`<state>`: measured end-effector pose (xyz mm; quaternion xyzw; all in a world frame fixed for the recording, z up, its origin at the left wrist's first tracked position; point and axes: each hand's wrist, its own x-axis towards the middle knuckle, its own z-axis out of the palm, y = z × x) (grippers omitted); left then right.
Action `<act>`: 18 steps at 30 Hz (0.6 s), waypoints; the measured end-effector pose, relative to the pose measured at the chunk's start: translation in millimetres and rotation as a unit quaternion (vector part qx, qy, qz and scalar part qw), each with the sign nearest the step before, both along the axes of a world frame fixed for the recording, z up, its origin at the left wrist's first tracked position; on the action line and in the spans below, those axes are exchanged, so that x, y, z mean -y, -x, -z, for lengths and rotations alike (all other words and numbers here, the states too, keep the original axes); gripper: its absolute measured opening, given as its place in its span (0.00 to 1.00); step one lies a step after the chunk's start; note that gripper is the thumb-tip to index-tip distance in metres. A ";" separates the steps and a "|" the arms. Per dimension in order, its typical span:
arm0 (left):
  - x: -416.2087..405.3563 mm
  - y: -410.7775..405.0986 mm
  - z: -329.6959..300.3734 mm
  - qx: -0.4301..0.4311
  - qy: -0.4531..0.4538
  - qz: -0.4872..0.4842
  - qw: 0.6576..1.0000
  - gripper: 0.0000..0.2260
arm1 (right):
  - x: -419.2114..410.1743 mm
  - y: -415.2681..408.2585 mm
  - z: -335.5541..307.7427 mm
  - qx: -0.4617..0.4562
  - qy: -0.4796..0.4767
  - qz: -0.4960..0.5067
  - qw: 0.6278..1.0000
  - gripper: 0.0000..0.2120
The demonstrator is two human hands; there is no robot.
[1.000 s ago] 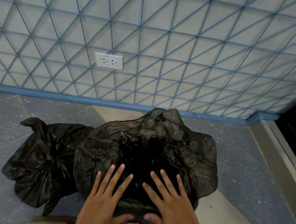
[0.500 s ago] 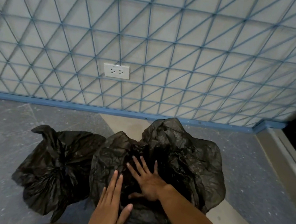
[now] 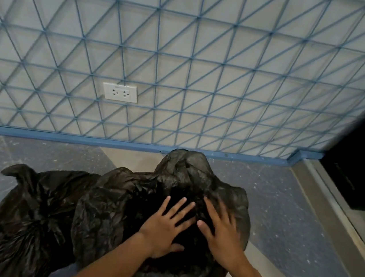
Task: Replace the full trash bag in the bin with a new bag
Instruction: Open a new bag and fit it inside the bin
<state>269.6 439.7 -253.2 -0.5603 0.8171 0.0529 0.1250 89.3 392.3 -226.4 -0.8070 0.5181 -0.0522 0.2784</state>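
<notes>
**Trash bag pressed flat by both hands over the bin**

Trash bag lining [image 3: 122,202], black and crinkled, is seen draped over the bin in the near centre of the floor [image 3: 293,222], its plastic billowing out on all sides so that the bin itself is hidden. The left hand [image 3: 165,226] is laid palm-down on the dark hollow in the middle, fingers straight and spread apart. The right hand [image 3: 222,234] is pressed down just beside it, fingers likewise splayed, though that hand is blurred. Nothing is pinched or gripped by either hand. A tied full bag [image 3: 28,211] is slumped on the floor at the left, touching the lined bin. Beyond, a wall [image 3: 208,72] with a blue triangular pattern is seen, with a white double socket [image 3: 119,92] set low in it.
</notes>
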 end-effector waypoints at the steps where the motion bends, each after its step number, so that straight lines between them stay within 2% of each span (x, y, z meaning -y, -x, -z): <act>1: 7.5 0.6 11.4 0.022 -0.026 -0.001 0.999 0.33 | 0.5 1.5 6.3 0.067 -0.051 0.005 0.996 0.25; 3: 17.1 1.2 32.0 0.062 -0.074 -0.009 0.995 0.33 | -2.7 0.9 12.9 0.171 -0.099 0.010 0.980 0.23; 5: 21.4 2.2 48.1 0.090 -0.141 -0.021 0.986 0.32 | -5.8 0.7 12.9 0.196 -0.122 0.016 0.973 0.24; 9: 24.1 0.8 61.3 0.156 -0.260 -0.020 0.953 0.30 | -8.5 1.4 5.6 0.147 -0.029 0.038 0.988 0.25; 12: 27.6 1.6 51.9 0.124 -0.285 -0.022 0.950 0.27 | -14.7 6.8 -10.3 0.199 0.025 0.113 0.973 0.21; 15: 21.7 2.5 16.6 0.052 -0.203 -0.046 0.977 0.23 | -20.5 20.1 -20.1 0.230 0.055 0.167 0.957 0.13; 17: 11.3 -1.3 -5.0 0.005 -0.044 -0.020 0.999 0.16 | -23.5 28.6 -25.2 0.236 0.062 0.183 0.952 0.12; 18: 5.1 -4.3 -12.1 -0.018 0.048 -0.010 0.999 0.12 | -24.3 31.9 -27.3 0.241 0.064 0.187 0.950 0.12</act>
